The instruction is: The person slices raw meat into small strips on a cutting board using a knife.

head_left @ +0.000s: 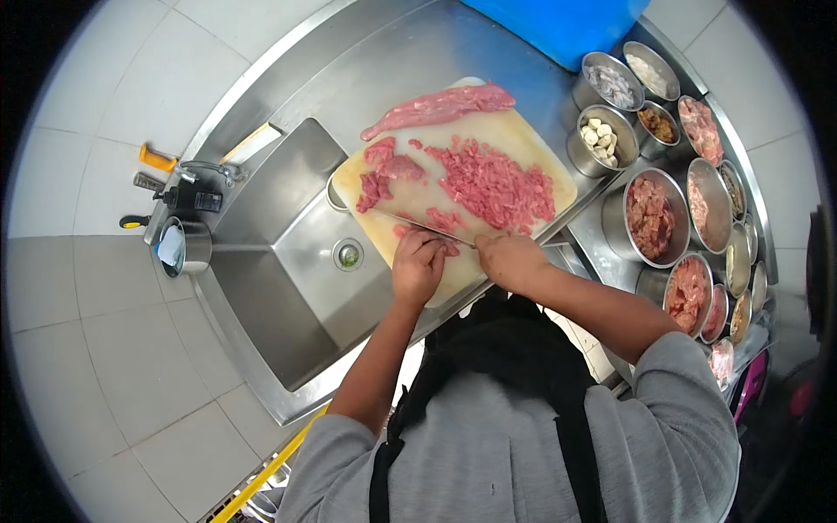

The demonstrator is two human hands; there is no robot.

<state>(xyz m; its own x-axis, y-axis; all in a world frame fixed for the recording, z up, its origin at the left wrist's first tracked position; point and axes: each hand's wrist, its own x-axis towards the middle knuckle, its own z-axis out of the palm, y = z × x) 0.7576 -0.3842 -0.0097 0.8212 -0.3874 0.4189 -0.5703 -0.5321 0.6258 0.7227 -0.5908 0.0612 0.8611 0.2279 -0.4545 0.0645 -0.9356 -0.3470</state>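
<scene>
My right hand is closed round the handle of a knife, whose thin blade points left across the cutting board. Close beside the blade, my left hand has its fingers curled down on a small piece of raw meat, mostly hidden beneath them. Just beyond the blade lie a few cut bits. A large heap of diced meat covers the board's right half. One long whole strip of meat lies along the far edge, and chunks sit at the left.
The board overhangs a steel sink on its left. At the right stand several steel pots of meat and a pot of whitish pieces. A blue container is at the back. Near the faucet is a steel cup.
</scene>
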